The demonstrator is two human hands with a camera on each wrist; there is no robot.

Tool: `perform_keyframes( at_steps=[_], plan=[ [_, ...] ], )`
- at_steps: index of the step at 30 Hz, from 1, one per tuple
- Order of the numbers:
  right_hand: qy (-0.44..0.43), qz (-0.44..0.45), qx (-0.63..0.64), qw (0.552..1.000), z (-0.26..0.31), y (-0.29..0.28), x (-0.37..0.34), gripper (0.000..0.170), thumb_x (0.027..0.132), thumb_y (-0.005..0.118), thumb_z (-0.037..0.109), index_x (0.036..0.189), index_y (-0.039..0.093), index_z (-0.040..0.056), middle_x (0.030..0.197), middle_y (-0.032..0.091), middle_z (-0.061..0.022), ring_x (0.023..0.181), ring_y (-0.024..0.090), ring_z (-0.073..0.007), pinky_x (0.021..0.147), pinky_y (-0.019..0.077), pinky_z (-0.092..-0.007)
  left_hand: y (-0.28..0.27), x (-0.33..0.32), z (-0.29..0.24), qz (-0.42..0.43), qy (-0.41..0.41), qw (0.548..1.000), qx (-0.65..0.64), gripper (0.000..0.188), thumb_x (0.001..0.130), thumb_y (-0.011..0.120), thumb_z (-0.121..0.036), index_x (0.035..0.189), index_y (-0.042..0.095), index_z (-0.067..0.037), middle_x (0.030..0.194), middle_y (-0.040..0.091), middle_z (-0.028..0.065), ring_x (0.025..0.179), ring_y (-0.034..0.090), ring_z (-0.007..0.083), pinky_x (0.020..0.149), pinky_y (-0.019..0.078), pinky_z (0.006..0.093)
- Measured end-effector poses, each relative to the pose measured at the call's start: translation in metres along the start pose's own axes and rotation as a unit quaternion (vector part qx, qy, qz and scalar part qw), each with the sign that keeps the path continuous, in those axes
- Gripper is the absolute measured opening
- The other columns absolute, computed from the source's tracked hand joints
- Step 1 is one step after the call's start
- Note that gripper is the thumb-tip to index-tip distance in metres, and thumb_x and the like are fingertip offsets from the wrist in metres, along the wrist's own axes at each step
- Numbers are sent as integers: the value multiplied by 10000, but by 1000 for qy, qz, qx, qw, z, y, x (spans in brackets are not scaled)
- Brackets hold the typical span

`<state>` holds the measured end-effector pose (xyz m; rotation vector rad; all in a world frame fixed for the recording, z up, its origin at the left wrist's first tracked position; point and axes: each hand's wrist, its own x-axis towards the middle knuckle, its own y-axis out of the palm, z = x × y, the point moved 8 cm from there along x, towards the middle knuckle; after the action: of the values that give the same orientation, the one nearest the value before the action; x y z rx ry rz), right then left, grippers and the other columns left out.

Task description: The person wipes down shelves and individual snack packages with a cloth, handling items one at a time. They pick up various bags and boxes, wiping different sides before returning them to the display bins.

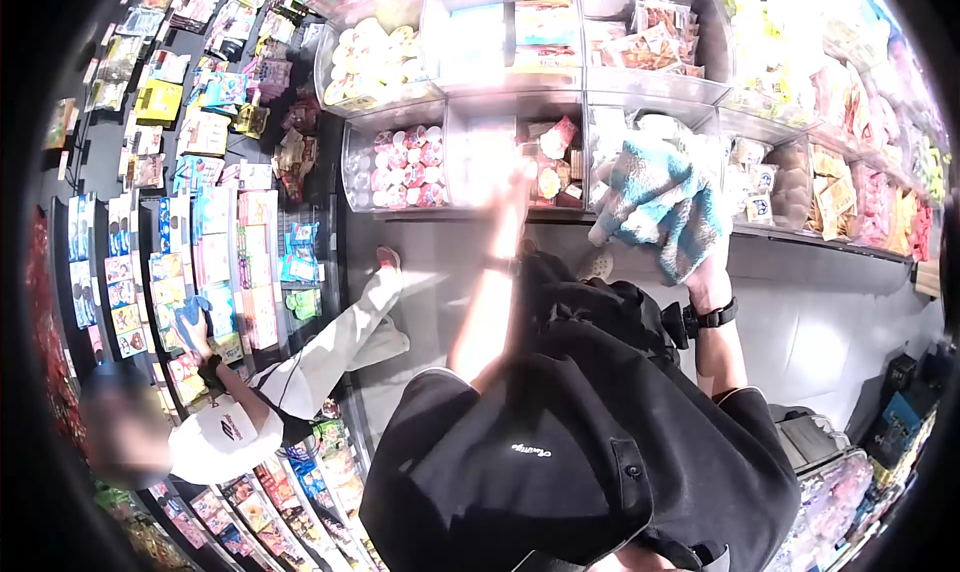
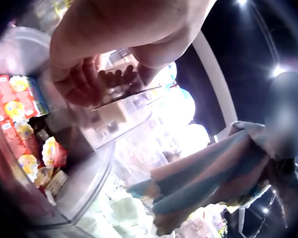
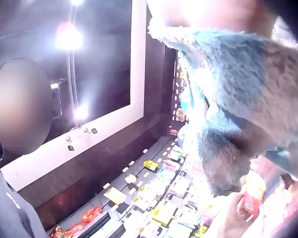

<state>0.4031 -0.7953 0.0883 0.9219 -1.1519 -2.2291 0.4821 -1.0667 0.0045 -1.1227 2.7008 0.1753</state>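
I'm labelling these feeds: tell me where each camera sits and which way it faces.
Head: worn on the head, facing forward and down at clear bins; the blurred left hand, right hand and dark shirt show.
Left wrist: on that wrist, facing the bins, with ceiling lights beyond; the left hand fills the top.
Right wrist: on that wrist, looking past a fuzzy cloth to shelves; bare skin shows above, the shirt at left, seemingly the left hand below.
Head and right wrist share the cloth.
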Motion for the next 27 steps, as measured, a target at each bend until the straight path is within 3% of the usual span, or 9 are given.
perform_keyframes(
  at_steps=[9,13,15,16,17,20,22,25,27],
  plan=[
    [44,-12,38,998,-14,-10,37,528,930,359,493,1278,446,105,1191,527,-99,1023,528,-240,828,495,-387,24,95,109,13,96,975,201,377,775,691,-255,1012,529,-11,827,586,129,777,578,234,698,456,379],
    [-44,-58,-250,965,-6,-8,49,672,725,741,276,1274,398,93,1186,505,-77,1069,473,-210,964,398,-342,37,110,146,97,62,969,220,329,811,628,-314,896,576,-1,932,577,184,875,558,304,808,417,417],
    [-100,-62,-460,880,7,5,53,639,701,725,292,1233,437,88,1165,521,-81,1063,484,-215,948,400,-356,41,95,92,95,269,896,339,294,892,466,-251,908,617,0,907,617,172,817,581,306,817,424,404],
    [-72,-123,-182,973,1,6,55,607,696,717,289,1208,462,84,1154,528,-84,1052,491,-217,941,400,-361,42,83,65,68,367,842,390,336,933,385,-220,915,638,0,894,637,165,789,593,307,821,427,397],
    [-159,-73,-484,857,13,15,57,546,727,695,271,1191,479,82,1143,534,-85,1042,498,-215,928,409,-357,41,91,60,135,202,928,281,342,936,370,-208,920,643,-2,869,646,150,766,603,270,783,446,383],
    [-156,-18,-543,825,6,12,63,432,928,419,393,1218,458,75,1128,548,-90,997,530,-225,877,462,-358,32,52,-12,205,-140,961,-123,275,922,433,-207,957,636,-24,864,638,55,780,602,130,662,489,291],
    [-150,-23,-498,854,8,15,64,408,865,539,282,1206,473,69,1124,548,-94,994,535,-214,863,465,-340,1,42,-61,78,6,996,-42,243,892,542,-181,1063,627,-32,897,644,46,829,617,125,618,481,205],
    [-154,-11,-504,850,9,25,65,435,806,655,160,1194,487,59,1117,551,-96,986,542,-202,845,470,-320,1,21,-82,147,-101,982,-65,347,906,565,-230,1195,548,-38,1102,590,76,929,590,108,650,505,217],
    [-173,22,-605,777,8,43,65,422,812,646,138,1193,485,54,1108,555,-93,975,548,-201,838,475,-317,23,3,-112,217,-104,965,-108,304,923,529,-291,1080,590,-38,949,623,49,847,596,112,696,492,249]
  ],
)
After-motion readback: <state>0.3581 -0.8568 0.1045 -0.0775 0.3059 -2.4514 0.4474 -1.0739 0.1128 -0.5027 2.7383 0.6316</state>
